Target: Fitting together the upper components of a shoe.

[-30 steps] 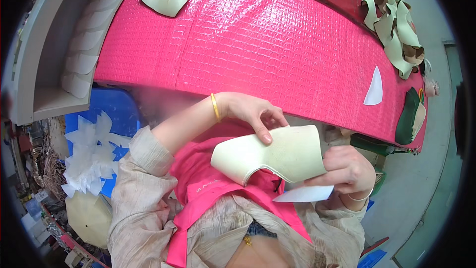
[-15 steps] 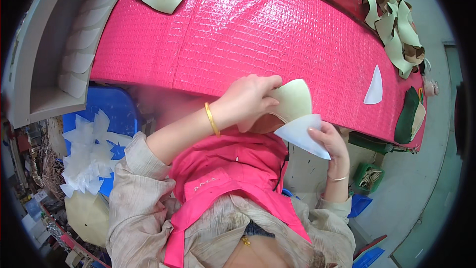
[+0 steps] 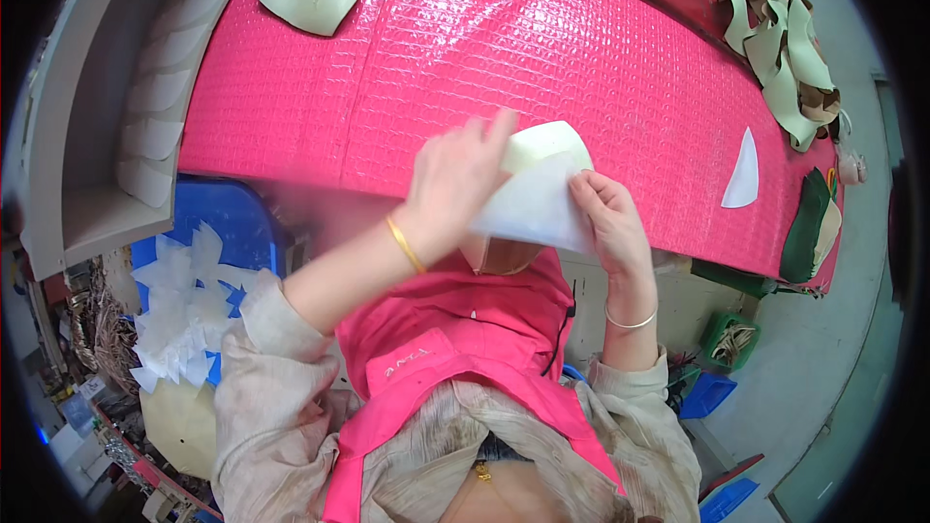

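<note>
Toward one o'clock from centre, at the near edge of the pink table (image 3: 436,68), the white sheet (image 3: 535,201) overlaps the pale upper (image 3: 550,140), contact unclear; we take the step as fitting one to the other. Our right hand (image 3: 614,223), at the sheet's three o'clock, pinches its corner between thumb and fingers; our left hand (image 3: 453,179), at nine, is blurred, one finger stretched out, grip impossible to tell. The next move, we judge, calls for lining up edges before pressing.

table cover (image 3: 436,77): glossy, embossed, plastic-like | held white piece (image 3: 538,203): smooth, matt | yellow bangle (image 3: 405,244): shiny metal
</note>
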{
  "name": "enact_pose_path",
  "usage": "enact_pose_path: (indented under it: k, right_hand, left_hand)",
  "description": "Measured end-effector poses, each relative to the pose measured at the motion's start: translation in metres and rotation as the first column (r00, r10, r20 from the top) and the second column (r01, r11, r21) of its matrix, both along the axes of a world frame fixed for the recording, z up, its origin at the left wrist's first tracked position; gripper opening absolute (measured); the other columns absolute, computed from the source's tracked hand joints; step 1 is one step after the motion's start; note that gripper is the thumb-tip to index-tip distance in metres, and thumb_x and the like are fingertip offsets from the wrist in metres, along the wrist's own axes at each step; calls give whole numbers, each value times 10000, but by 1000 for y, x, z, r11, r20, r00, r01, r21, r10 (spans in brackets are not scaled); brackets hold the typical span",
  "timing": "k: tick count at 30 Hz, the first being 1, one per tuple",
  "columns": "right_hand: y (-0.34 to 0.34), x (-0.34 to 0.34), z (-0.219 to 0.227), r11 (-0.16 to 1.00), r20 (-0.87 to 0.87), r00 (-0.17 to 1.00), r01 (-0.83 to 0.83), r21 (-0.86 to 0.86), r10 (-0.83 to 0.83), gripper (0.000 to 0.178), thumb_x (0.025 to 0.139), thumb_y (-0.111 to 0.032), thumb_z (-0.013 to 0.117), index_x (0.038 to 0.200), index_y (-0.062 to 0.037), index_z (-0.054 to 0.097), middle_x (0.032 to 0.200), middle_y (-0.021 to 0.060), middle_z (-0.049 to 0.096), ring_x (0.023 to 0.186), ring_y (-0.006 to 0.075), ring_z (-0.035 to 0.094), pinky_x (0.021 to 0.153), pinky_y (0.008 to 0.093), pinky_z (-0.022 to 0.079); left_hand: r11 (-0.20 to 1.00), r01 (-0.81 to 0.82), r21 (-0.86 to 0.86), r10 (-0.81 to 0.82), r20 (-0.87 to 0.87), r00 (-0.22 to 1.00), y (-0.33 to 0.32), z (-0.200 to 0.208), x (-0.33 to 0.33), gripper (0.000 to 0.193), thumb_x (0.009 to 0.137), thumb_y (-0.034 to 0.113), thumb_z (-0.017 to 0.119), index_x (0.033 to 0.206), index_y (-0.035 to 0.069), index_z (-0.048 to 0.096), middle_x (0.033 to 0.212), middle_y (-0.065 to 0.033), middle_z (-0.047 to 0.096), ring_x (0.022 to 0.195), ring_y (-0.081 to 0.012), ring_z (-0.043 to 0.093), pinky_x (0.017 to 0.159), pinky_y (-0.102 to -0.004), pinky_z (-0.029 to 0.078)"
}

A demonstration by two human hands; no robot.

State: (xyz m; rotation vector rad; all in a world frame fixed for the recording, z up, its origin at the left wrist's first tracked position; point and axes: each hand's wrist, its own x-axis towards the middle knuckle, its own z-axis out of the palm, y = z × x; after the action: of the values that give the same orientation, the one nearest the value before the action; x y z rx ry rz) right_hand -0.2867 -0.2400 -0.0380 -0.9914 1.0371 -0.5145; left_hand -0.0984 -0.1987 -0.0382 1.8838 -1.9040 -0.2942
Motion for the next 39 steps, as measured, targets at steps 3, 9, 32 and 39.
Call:
enact_pose_path:
  k: [3, 9, 32, 39]
  right_hand:
    - [-2, -7, -9, 1000, -3, 1000, 5, 6, -5, 194, 866, -158, 501, 896, 17, 578, 763, -17, 570, 677, 42, 506, 590, 189, 402]
    - [-21, -1, -1, 999, -40, 999, 9, -37, -11, 201, 865, -165, 507, 841, 16, 591, 736, -19, 568, 637, 33, 491, 575, 181, 394]
    - [-31, 25, 1, 940, -711, 702, -209, -271, -49, 363, 797, -278, 565, 647, 53, 547, 513, 152, 516, 444, 225, 529, 425, 333, 404]
    - [-19, 18, 17, 820, -967, 249, -540, -187, -56, 345, 784, -319, 576, 681, 9, 552, 591, 157, 554, 551, 298, 572, 505, 397, 438]
  left_hand:
    - [938, 280, -205, -246, 177, 953, 18, -2, -3, 382, 612, 153, 580, 977, 59, 518, 735, -86, 435, 690, -238, 504, 589, -339, 420]
    - [841, 151, 519, 382, -768, 514, -5, -5, 23, 337, 853, 293, 482, 767, -12, 596, 613, -83, 545, 550, -113, 552, 503, -257, 432]
    - [952, 16, 305, -32, 47, 998, -19, 15, 11, 244, 745, 126, 588, 949, 0, 542, 753, -104, 606, 642, -209, 617, 531, -321, 486]
    - [901, 422, -95, -432, -122, 894, 18, -11, 22, 414, 735, 93, 545, 1141, 41, 481, 1067, -124, 556, 981, -222, 543, 808, -348, 410]
